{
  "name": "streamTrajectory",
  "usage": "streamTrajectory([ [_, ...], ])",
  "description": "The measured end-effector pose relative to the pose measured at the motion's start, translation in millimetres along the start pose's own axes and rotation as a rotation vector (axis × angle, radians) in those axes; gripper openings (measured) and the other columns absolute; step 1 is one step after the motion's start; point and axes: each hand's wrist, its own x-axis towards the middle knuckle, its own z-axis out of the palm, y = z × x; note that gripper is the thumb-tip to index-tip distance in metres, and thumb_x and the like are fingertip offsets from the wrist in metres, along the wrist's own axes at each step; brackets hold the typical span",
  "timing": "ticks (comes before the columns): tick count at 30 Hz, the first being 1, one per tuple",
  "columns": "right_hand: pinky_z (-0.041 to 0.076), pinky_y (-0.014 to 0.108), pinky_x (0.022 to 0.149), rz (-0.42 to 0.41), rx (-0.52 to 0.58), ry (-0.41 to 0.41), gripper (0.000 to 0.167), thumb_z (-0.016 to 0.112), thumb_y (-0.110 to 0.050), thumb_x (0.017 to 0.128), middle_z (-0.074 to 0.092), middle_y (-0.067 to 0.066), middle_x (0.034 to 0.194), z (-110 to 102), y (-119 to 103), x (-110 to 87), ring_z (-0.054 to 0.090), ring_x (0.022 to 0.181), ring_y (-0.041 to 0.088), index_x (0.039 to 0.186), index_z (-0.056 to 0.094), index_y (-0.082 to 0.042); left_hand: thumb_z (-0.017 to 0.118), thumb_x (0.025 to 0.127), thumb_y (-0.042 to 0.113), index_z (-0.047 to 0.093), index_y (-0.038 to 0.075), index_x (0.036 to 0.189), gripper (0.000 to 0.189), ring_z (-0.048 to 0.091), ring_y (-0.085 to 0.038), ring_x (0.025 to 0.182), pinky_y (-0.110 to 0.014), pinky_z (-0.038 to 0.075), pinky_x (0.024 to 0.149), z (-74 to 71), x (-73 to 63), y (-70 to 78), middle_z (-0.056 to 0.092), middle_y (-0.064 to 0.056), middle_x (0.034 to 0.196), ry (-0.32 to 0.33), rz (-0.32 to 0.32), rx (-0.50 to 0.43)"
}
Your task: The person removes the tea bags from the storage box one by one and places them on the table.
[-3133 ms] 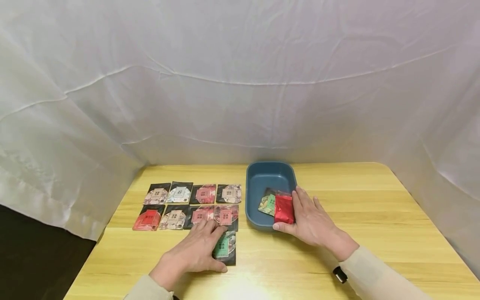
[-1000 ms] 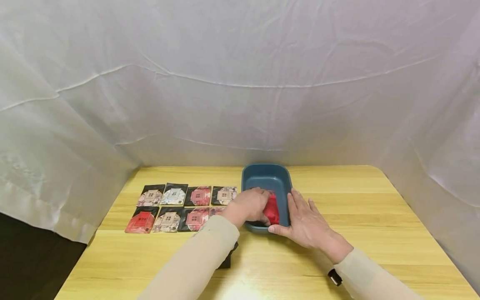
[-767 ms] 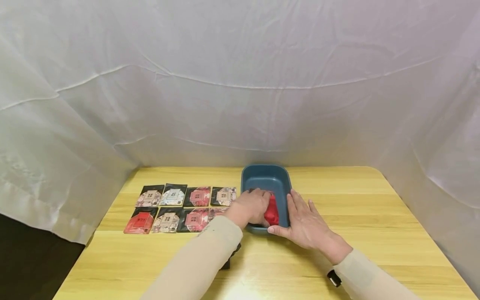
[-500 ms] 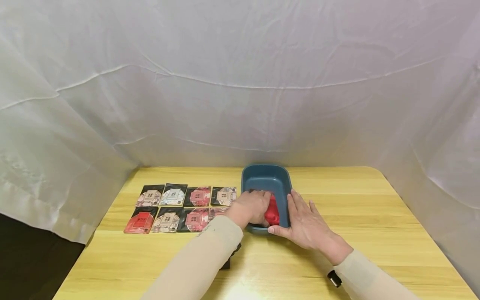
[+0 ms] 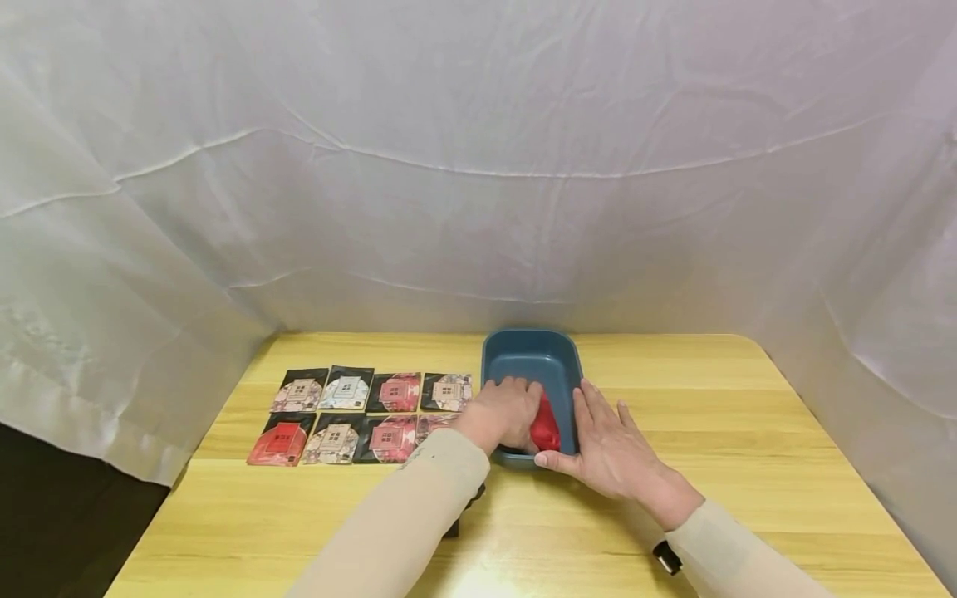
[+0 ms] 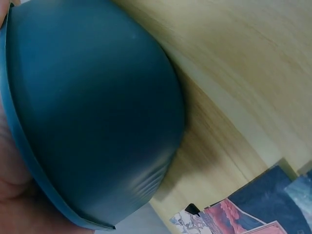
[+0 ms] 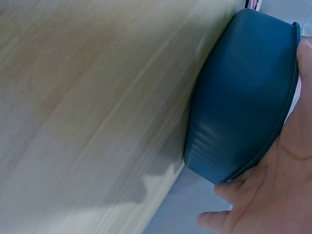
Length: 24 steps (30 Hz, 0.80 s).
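My left hand (image 5: 507, 409) reaches down inside the blue plastic bin (image 5: 531, 339), its fingertips out of sight in the head view. Right beside its thumb side lies a shiny red sachet (image 5: 545, 427), bent and partly covered by the hand. I cannot tell whether the fingers hold a sachet. My right hand (image 5: 615, 442) rests along the bin's right wall, fingers straight, thumb at the front corner. In the right wrist view the palm (image 7: 280, 180) lies by the rim. The left wrist view shows mostly the bin's outer wall (image 6: 92, 107).
Left of the bin, printed sachets (image 5: 390, 438) lie in two rows on the wooden table (image 5: 718, 415). My left forearm (image 5: 419, 507) passes over part of the front row and over a dark sachet (image 5: 452, 530) nearer me. A pale curtain (image 5: 478, 208) hangs behind.
My left hand has moved from the green-labelled sachet on the table into the bin and stayed there. The red sachet is now bent, shifted slightly right lately. My right hand stays at the bin.
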Motion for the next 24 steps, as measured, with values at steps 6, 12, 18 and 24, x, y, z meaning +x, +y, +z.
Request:
streamTrajectory([
  [6, 0.022, 0.074, 0.122, 0.002, 0.0, -0.007, 0.128, 0.044, -0.092, 0.087, 0.021, 0.03, 0.171, 0, 0, -0.1, 0.024, 0.158, 0.046, 0.162, 0.024, 0.011, 0.086, 0.077, 0.064, 0.047, 0.017, 0.145, 0.091, 0.053, -0.024, 0.127, -0.043, 0.052, 0.105, -3.6, -2.6, -1.5, 0.055, -0.007, 0.136, 0.019, 0.0, -0.054],
  [12, 0.023, 0.074, 0.122, 0.0, 0.003, -0.005, 0.128, 0.044, -0.092, 0.087, 0.021, 0.029, 0.171, -1, 0, -0.1, 0.025, 0.158, 0.046, 0.162, 0.025, 0.011, 0.085, 0.077, 0.067, 0.047, 0.014, 0.141, 0.091, 0.053, -0.023, 0.12, -0.04, 0.053, 0.099, -6.8, -6.1, -5.9, 0.054, -0.006, 0.128, 0.096, 0.033, -0.059],
  [18, 0.024, 0.075, 0.121, -0.006, 0.002, 0.01, 0.127, 0.046, -0.091, 0.087, 0.023, 0.031, 0.17, 0, 1, 1.0, 0.026, 0.158, 0.046, 0.161, 0.026, 0.011, 0.085, 0.075, 0.069, 0.046, 0.013, 0.14, 0.094, 0.051, -0.023, 0.119, -0.04, 0.052, 0.102, -14.7, -15.9, -16.1, 0.052, -0.006, 0.128, 0.172, 0.052, -0.05],
  [24, 0.024, 0.075, 0.121, 0.0, 0.003, 0.015, 0.127, 0.05, -0.089, 0.087, 0.024, 0.031, 0.17, 1, 1, 1.2, 0.027, 0.157, 0.047, 0.161, 0.026, 0.011, 0.087, 0.074, 0.066, 0.048, 0.013, 0.135, 0.09, 0.048, -0.021, 0.108, -0.038, 0.051, 0.096, -20.9, -34.3, -32.1, 0.051, -0.005, 0.125, 0.202, 0.075, -0.133],
])
